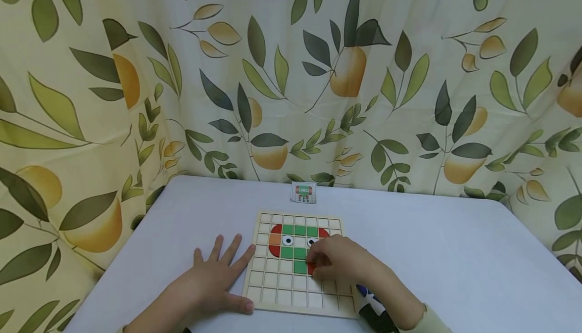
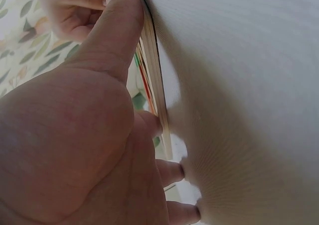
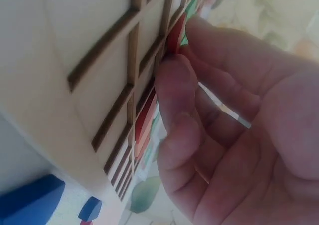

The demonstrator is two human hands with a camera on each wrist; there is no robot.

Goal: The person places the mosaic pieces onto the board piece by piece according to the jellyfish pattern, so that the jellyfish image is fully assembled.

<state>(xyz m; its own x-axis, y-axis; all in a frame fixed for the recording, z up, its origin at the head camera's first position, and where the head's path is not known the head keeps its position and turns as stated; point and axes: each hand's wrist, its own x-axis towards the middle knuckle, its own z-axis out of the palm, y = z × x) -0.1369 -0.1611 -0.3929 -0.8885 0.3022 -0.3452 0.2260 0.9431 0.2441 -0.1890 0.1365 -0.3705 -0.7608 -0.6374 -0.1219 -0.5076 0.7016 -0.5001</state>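
Observation:
A light wooden grid board [image 1: 284,298] lies on the white table, with green tiles [image 1: 300,267], red corner tiles, an orange tile [image 1: 275,239] and white eye tiles [image 1: 287,241] set in its cells. My right hand [image 1: 340,259] reaches over the board's right half. Its thumb and fingertip pinch a red tile [image 3: 176,33] beside the lower green one. Spread flat at the board's left edge is my left hand [image 1: 213,278]. In the left wrist view its thumb [image 2: 117,31] lies along the board's side, and the other fingertips rest on the tabletop.
Behind the board stands a small picture card [image 1: 303,192] showing a coloured figure on a grid. Blue pieces [image 3: 35,197] lie right of the board, partly hidden by my right forearm in the head view. A leaf-and-fruit patterned curtain [image 1: 291,70] hangs behind the table.

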